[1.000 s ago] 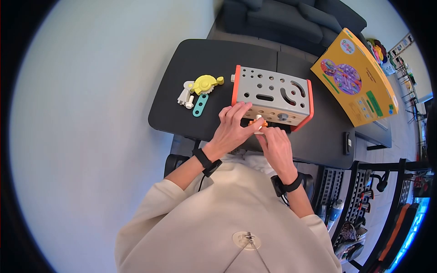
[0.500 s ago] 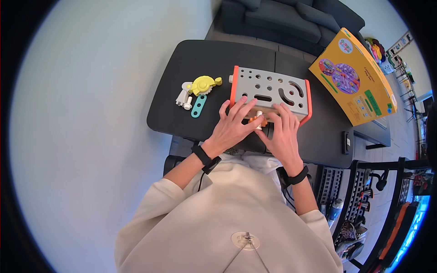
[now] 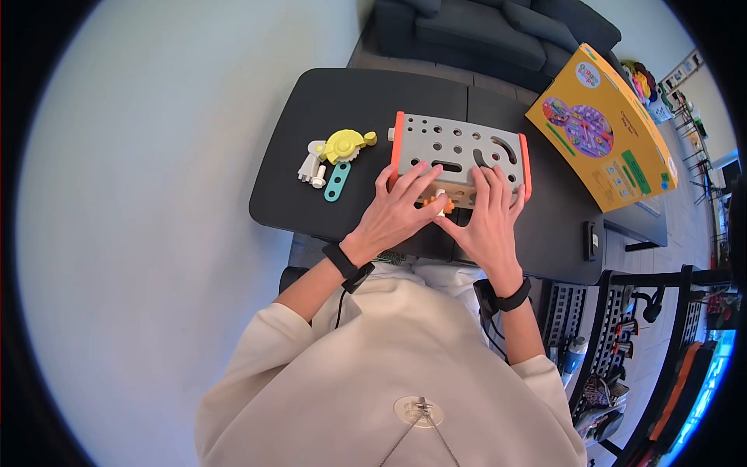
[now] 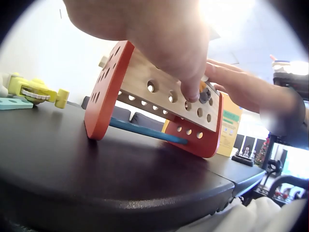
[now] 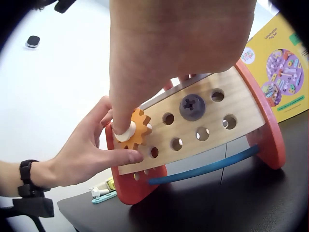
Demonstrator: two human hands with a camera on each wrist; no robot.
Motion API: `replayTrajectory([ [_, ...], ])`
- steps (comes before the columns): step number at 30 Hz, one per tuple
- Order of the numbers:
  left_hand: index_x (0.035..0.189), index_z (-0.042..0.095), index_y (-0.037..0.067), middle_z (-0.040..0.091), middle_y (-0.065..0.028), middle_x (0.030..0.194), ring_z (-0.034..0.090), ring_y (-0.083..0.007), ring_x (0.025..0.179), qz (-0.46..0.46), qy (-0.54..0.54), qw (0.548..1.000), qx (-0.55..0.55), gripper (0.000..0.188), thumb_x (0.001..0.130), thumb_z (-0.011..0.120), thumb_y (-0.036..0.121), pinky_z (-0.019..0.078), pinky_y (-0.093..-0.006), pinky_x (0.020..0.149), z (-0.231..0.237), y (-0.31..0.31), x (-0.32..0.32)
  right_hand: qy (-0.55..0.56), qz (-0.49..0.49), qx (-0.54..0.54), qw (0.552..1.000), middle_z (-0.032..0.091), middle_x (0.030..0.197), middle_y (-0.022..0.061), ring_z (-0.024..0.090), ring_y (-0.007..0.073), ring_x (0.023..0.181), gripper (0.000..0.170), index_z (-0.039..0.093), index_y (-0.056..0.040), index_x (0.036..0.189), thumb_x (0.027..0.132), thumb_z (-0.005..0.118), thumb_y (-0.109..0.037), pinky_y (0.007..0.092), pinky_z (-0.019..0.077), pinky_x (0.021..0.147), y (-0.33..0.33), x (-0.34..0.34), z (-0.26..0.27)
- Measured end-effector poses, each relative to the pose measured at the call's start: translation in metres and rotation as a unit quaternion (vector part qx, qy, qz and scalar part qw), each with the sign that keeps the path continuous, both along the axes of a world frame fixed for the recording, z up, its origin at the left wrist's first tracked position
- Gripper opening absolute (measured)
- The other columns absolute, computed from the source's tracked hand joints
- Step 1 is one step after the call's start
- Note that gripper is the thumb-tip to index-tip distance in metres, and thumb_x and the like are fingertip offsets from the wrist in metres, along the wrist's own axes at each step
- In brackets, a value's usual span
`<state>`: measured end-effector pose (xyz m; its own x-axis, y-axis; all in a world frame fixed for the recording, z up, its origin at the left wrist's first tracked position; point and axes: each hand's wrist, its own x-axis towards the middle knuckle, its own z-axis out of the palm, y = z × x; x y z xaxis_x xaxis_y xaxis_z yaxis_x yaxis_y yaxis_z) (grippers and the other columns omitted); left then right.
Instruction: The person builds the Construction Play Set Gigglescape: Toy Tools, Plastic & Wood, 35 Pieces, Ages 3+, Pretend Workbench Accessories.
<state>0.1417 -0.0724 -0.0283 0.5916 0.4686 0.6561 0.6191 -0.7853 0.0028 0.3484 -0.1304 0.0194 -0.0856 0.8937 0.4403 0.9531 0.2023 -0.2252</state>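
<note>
And there it was, an orange gear (image 5: 141, 128) at the front board of the toy workbench (image 3: 467, 148), near that board's left end, with a white bolt (image 5: 124, 133) through its middle! The right hand (image 3: 492, 229) had its fingers spread over the workbench's top, its thumb pressing the bolt's head. The left hand (image 3: 395, 212) also spread its fingers on the workbench, its thumb just beside the gear. Left of the workbench sat a yellow saw (image 3: 342, 145) and a teal strip (image 3: 338, 178); right of it, a yellow box (image 3: 615, 132)!
</note>
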Motion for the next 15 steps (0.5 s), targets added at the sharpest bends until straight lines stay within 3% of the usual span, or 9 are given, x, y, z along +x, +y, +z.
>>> replayTrajectory([
  [5, 0.124, 0.064, 0.026, 0.052, -0.0046, 0.161, 0.045, -0.024, 0.146, 0.002, 0.001, 1.0, 0.002, 0.051, 0.081, 0.089, 0.032, 0.0303, -0.0564, 0.114, 0.007, 0.004, 0.0, -0.037, 0.006, -0.006, 0.999, 0.053, 0.143, 0.0155, 0.038, 0.0372, 0.151, 0.101, 0.048, -0.0038, 0.154, 0.079, 0.087, -0.06, 0.0749, 0.0156, 0.121, 0.007, 0.005, 0.008],
  [8, 0.124, 0.061, 0.028, 0.052, -0.0075, 0.159, 0.05, -0.0233, 0.14, -0.005, 0.01, 1.0, -0.008, 0.037, 0.091, 0.078, 0.027, 0.032, -0.0545, 0.112, 0.012, 0.005, -0.001, -0.042, 0.023, -0.005, 0.999, 0.054, 0.14, 0.0162, 0.039, 0.0375, 0.151, 0.103, 0.048, -0.0043, 0.156, 0.079, 0.085, -0.063, 0.0764, 0.0148, 0.12, 0.011, 0.009, 0.007],
  [15, 0.123, 0.064, 0.026, 0.055, -0.0012, 0.155, 0.049, -0.0235, 0.137, 0.0, -0.005, 1.0, 0.001, 0.052, 0.079, 0.09, 0.032, 0.0314, -0.0547, 0.11, 0.008, 0.008, 0.002, -0.048, 0.027, 0.002, 0.998, 0.059, 0.127, 0.0155, 0.042, 0.0373, 0.148, 0.1, 0.05, -0.0079, 0.158, 0.08, 0.085, -0.061, 0.0742, 0.0154, 0.121, 0.022, 0.013, 0.003],
])
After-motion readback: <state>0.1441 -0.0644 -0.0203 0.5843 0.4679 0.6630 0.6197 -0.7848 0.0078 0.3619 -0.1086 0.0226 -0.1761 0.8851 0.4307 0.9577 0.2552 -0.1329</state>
